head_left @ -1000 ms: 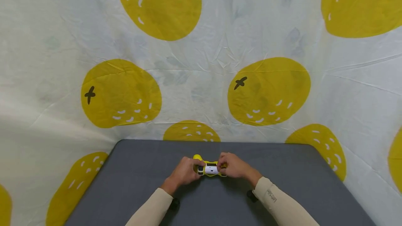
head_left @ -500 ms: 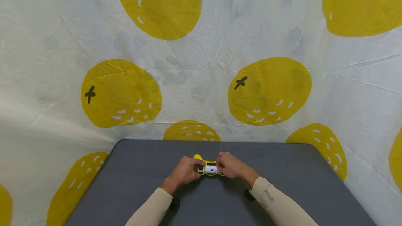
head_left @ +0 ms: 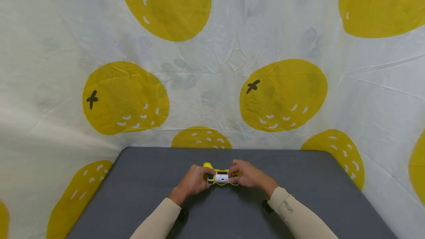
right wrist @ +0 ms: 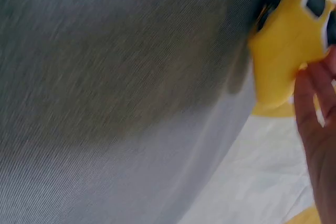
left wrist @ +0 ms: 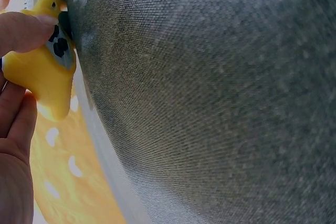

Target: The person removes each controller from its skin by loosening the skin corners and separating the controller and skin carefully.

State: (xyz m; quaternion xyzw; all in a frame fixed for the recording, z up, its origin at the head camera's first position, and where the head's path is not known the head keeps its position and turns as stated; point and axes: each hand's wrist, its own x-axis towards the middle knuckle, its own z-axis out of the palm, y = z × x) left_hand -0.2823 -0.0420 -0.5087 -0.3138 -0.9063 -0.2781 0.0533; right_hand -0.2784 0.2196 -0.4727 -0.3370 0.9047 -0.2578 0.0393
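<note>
- One wide pale cloth [head_left: 212,65] printed with big yellow fruit shapes hangs behind and round the work surface
- Below it lies the grey table [head_left: 149,187], its woven top filling most of both wrist views
- Two cream sleeves [head_left: 292,211] come in from the bottom edge of the head view, each with a small black mount under the wrist
- Left hand [head_left: 194,180] has its fingers curled round the left grip of the controller, thumb laid on the dark buttons in the left wrist view
- Right hand [head_left: 247,175] is curled round the right grip; the right wrist view is blurred, so its thumb position cannot be told for sure
- Smallest is the yellow and white game controller [head_left: 220,177], held between both hands near the middle of the table, seemingly just above its top
</note>
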